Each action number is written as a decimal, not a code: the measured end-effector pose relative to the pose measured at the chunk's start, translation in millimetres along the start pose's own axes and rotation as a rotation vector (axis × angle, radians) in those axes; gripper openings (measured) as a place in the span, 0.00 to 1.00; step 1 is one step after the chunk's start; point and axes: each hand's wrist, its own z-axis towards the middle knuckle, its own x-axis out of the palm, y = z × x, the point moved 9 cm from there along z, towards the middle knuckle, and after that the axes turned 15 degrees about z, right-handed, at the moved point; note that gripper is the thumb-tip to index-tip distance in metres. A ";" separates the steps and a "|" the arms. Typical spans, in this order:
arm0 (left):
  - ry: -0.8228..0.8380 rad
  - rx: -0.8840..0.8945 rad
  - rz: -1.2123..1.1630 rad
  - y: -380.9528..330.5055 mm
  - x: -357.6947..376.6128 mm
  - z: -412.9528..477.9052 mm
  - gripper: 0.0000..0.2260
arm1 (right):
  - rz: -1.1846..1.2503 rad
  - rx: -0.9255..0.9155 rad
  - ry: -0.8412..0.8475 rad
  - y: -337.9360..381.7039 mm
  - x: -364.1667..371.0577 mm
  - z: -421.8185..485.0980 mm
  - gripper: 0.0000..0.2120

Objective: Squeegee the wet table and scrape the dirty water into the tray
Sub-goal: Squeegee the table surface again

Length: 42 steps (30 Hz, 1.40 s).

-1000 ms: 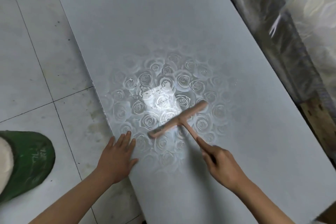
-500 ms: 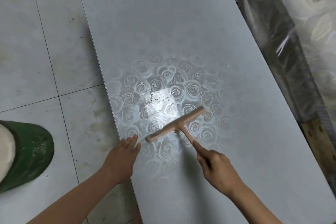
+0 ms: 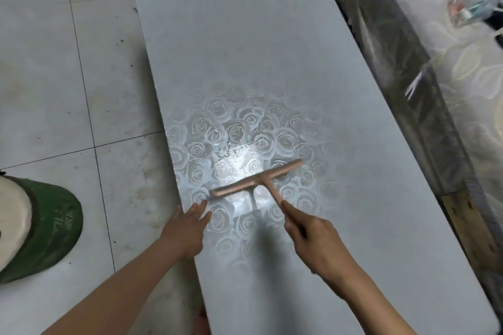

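The pink squeegee (image 3: 257, 181) sits blade-down on the wet, rose-patterned patch (image 3: 236, 128) of the surface (image 3: 245, 35). It lies slanted, with its far end up to the right and its near end, blurred, just beside my left fingertips. My right hand (image 3: 318, 239) is curled round the handle, one finger stretched along it. Over the last second I have drawn the blade back toward me and toward the left edge, so the gap to my left hand (image 3: 187, 228) has all but gone. That hand rests flat on the edge, fingers straight, holding nothing. I judge this stroke is nearly spent, with the water gathered close to the edge. I see no tray; only a green bucket (image 3: 46, 228) stands on the floor (image 3: 40, 90) to my left, apart from the surface.
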 end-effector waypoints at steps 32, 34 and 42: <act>-0.043 -0.247 -0.101 -367.6 -8.6 -27.8 0.27 | 0.012 0.227 0.011 -411.1 -156.0 -368.7 0.26; 0.020 -0.231 -0.124 -370.8 1.0 -24.2 0.29 | -0.077 0.238 0.014 -419.1 -153.3 -371.5 0.27; 0.151 -0.190 -0.036 -362.7 6.1 -12.6 0.29 | -0.143 0.004 -0.031 -345.3 -130.6 -242.0 0.27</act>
